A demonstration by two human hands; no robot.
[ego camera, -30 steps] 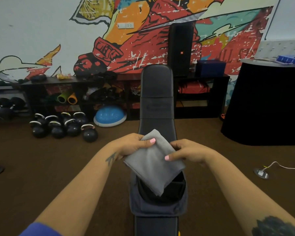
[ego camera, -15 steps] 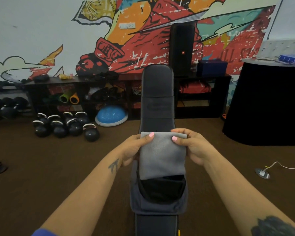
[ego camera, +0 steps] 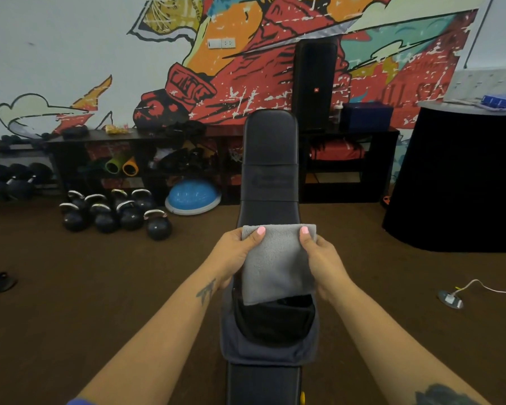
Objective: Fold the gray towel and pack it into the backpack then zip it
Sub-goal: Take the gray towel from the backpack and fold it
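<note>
The folded gray towel (ego camera: pixel 278 264) hangs as a neat rectangle above the open backpack (ego camera: pixel 269 349), which lies on a black padded bench (ego camera: pixel 270 159). My left hand (ego camera: pixel 237 255) pinches the towel's upper left corner, thumb on the front. My right hand (ego camera: pixel 322 258) pinches the upper right corner the same way. The towel's lower edge reaches the top of the backpack's dark open mouth (ego camera: pixel 275 320). The backpack's zipper stands undone.
Several kettlebells (ego camera: pixel 114 211) and a blue balance dome (ego camera: pixel 192 197) sit on the brown floor at left. Dark shelves (ego camera: pixel 146 159) line the mural wall. A black draped table (ego camera: pixel 462 182) stands right, with a white cable and floor socket (ego camera: pixel 450 299) nearby.
The towel has turned from a tilted diamond to a squared rectangle. Both hands have shifted to its top corners and lifted it slightly over the backpack opening.
</note>
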